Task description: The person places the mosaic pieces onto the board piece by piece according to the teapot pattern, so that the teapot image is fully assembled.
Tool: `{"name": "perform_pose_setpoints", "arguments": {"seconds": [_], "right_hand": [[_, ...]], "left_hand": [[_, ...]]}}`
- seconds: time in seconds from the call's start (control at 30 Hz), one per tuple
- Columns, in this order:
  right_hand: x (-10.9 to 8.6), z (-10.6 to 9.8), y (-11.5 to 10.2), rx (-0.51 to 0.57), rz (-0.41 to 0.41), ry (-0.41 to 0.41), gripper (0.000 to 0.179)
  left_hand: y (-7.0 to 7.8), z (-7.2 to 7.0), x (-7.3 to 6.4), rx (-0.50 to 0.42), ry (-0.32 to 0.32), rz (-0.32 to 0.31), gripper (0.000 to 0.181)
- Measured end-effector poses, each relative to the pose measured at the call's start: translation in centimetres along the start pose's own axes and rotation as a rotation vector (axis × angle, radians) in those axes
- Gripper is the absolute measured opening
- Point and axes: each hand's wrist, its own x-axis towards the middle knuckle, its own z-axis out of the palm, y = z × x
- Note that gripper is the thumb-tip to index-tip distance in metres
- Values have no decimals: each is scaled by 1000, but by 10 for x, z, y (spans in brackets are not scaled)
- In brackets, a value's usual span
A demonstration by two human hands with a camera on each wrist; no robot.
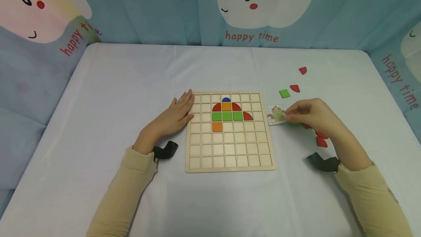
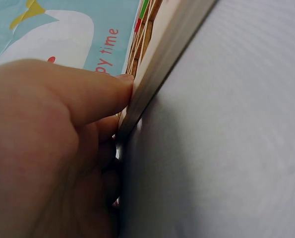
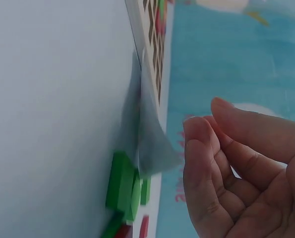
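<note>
Touching board (image 1: 229,139) w/ L hand (image 1: 173,118); R hand (image 1: 310,113) nr card (image 1: 275,115).

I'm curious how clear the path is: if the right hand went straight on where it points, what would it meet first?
Probably the small patterned card, close by the fingers of the right hand, with the gridded board beyond; the hand's exact height is unclear.

The square pale-wood grid board (image 1: 230,150) bears red, green, orange and blue flat pieces (image 1: 227,116). The far blue fabric curtain (image 1: 164,8) shows white cartoon figures (image 1: 273,10) and red lettering (image 1: 251,37).
</note>
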Motion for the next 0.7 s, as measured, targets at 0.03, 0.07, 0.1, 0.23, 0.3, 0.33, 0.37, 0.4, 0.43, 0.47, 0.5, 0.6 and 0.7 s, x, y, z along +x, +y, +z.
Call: {"name": "perform_pose_setpoints", "arguments": {"seconds": [0.03, 0.07, 0.1, 0.23, 0.3, 0.33, 0.37, 0.4, 0.43, 0.47, 0.5, 0.6, 0.7], "right_hand": [[-1, -2, 2, 5, 1, 6, 28], [-2, -3, 4, 8, 7, 10, 28], [-3, -5, 6, 7, 10, 16, 29], [-4, -12, 13, -18, 29, 44, 32], [-4, -15, 16, -57, 38, 60, 32], [-3, -16, 18, -74, 43, 62, 33], [-3, -17, 20, -93, 51, 61, 34], [-3, -18, 22, -107, 59, 57, 33], [-2, -19, 24, -120, 65, 51, 34], [-2, -20, 25, -128, 72, 43, 34], [-1, -20, 27, -130, 76, 35, 34], [1, -23, 31, -127, 72, 24, 33], [7, -24, 32, -130, 63, 21, 32]], "left_hand": [[0, 0, 0, 1, 1, 0, 62], [0, 0, 0, 2, 1, 0, 62], [0, 0, 0, 3, 1, -1, 62], [0, -1, 0, 5, -1, -2, 62], [1, -2, 0, 0, 0, -1, 62], [1, -2, 0, -4, 2, -1, 62], [1, -2, 0, -7, 2, -1, 62], [1, -2, 0, -9, 1, -2, 63], [0, -1, -1, -10, 0, -1, 63], [0, -1, -1, -11, 0, -1, 63], [0, -1, -1, -12, 0, 1, 63], [0, 0, -1, -10, 3, 7, 62], [0, 0, -1, -13, 6, 10, 61]]}}
